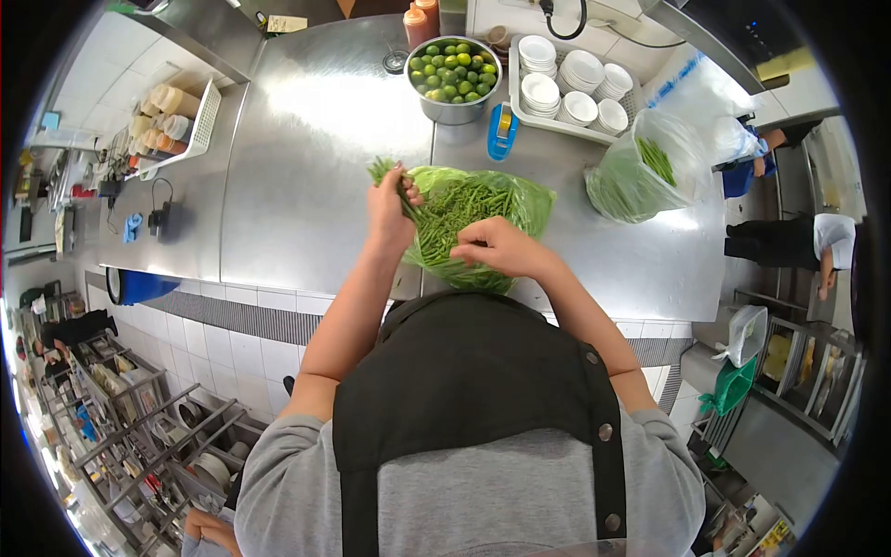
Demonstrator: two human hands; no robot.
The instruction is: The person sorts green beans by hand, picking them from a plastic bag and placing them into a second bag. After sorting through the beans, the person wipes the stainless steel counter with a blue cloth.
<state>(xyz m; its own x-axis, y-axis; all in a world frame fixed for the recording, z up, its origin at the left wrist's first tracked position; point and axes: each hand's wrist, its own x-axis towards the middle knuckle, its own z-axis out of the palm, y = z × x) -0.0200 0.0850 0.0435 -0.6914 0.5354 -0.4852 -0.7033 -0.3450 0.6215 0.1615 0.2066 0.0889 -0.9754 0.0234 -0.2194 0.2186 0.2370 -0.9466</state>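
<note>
My left hand is closed around a bunch of green beans, whose tips stick out above the fingers. It is at the left edge of an open clear plastic bag lying on the steel counter. A heap of loose green beans fills the bag. Over the heap's right side is my right hand, its fingers curled in toward the thumb. Whatever is between those fingertips is too small or hidden to make out.
Behind the bag stand a metal pot of limes, a blue tape dispenser and a tray of stacked white dishes. A second plastic bag with green beans stands right. Far left is a white basket of containers. Other people are at far right.
</note>
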